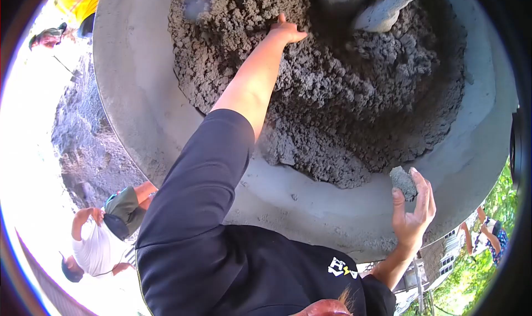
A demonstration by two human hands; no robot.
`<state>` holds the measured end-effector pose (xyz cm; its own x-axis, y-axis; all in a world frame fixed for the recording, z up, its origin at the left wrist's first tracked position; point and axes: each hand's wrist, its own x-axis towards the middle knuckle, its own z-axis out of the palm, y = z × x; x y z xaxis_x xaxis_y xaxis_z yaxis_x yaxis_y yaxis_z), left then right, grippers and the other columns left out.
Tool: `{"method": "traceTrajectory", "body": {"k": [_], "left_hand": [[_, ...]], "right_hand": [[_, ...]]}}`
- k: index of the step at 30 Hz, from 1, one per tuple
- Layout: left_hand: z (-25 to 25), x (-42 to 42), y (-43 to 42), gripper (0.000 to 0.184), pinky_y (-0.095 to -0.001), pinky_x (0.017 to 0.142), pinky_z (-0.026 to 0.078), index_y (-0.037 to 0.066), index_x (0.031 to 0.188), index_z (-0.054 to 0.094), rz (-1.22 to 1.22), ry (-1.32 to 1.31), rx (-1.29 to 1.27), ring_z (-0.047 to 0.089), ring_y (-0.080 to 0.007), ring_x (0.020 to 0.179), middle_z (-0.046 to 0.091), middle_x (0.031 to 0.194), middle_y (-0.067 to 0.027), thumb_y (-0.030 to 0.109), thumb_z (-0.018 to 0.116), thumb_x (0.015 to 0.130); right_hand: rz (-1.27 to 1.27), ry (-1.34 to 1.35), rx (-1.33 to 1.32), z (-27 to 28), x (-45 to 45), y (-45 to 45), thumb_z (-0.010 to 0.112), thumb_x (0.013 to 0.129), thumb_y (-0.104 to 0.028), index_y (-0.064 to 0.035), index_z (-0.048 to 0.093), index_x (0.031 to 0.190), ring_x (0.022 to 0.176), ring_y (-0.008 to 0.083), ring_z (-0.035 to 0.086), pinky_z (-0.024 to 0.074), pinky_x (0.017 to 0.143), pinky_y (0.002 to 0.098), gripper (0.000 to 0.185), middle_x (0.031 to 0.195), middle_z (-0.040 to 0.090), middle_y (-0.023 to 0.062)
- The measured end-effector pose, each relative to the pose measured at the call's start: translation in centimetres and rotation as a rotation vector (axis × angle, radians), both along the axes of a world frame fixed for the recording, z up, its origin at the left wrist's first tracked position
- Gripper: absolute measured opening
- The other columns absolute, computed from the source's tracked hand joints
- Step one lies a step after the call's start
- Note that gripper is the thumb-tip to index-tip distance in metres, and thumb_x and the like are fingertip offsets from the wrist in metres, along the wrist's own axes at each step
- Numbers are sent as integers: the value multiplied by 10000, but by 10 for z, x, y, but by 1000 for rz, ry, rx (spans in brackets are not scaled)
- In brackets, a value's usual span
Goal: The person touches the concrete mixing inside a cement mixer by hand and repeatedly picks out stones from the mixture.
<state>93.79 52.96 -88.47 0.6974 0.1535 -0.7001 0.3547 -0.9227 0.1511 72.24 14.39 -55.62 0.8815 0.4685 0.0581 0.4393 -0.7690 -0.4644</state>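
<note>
My left hand (288, 32) reaches into the crumbly grey mortar mix (327, 78) in a large round mixing pan (310, 199). Its thumb and one finger are spread apart against the mix; the other fingers are hidden. Near the pan's inner wall, my right hand (414, 216) holds a rough grey lump of mortar (403, 183) between thumb and fingers. Just beyond my left hand, mortar-coated mixer arms (390, 11) stand in the pan.
At lower left is a person in a white shirt (100, 247). Another person wears yellow (80, 1) at upper left. A third person (492, 235) is at the right edge, near green foliage (460, 285). A sandy heap (91, 144) lies left of the pan.
</note>
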Motion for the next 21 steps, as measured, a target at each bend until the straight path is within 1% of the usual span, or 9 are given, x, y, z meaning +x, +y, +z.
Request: {"method": "traceTrajectory", "body": {"k": [3,7,11,13,14,15,17,19,21], "left_hand": [[1,-24,-5,650,-432,1049,451,152,1318,604,-98,-126,35,493,-381,1300,149,1611,-208,615,558,864],[31,-55,-5,434,-417,852,532,56,785,673,-245,-310,-196,615,-255,1058,535,1204,-182,466,585,898],[101,-103,-21,372,-396,741,532,47,712,644,-35,-145,-795,632,-188,712,619,698,-63,316,532,944],[131,-158,-44,308,-371,706,535,56,711,649,-215,-365,-965,582,-182,572,612,624,-17,248,535,923],[167,-190,-52,270,-348,671,531,47,699,645,-155,22,-1131,580,-174,589,633,663,-41,164,513,903],[164,-226,-60,266,-344,644,520,26,679,629,-401,18,-1151,585,-177,606,630,661,-62,143,514,889],[220,-303,-76,405,-389,625,496,25,763,694,-267,456,-909,538,-226,547,508,547,-82,313,470,940],[253,-328,-73,438,-357,903,454,20,914,674,-612,285,-989,559,-223,963,561,976,-150,382,435,970],[274,-299,-72,387,-351,1000,393,13,922,629,-113,665,-940,485,-206,1104,516,1121,-156,342,435,977]], "right_hand": [[10,47,20,2,-5,8,752,820,-146,9,598,1159,884,356,679,547,756,396,403,1036,680,188],[65,70,73,5,-6,14,764,774,-81,-11,597,1170,875,359,677,548,763,398,435,1034,683,178],[20,44,95,4,-7,16,741,819,-86,-1,594,1177,905,363,669,538,800,387,396,1045,675,188],[-122,-64,189,-10,-15,21,714,867,-103,5,588,1185,961,337,662,523,840,383,359,1089,665,190],[-142,4,253,-15,-23,29,684,900,-107,9,583,1176,990,311,650,509,871,384,316,1096,658,182],[-183,190,295,-19,-36,40,689,894,-105,-1,588,1143,969,291,648,506,871,371,289,1055,658,168],[82,764,56,-31,-60,45,677,897,-255,-52,590,1135,997,367,651,498,895,411,324,1075,652,217],[436,969,-274,-32,-83,60,630,886,-394,-47,597,1168,1001,394,648,501,881,450,448,1036,669,249],[489,997,-251,-25,-69,74,635,889,-371,-46,591,1200,950,391,667,515,841,449,451,987,683,240]]}}
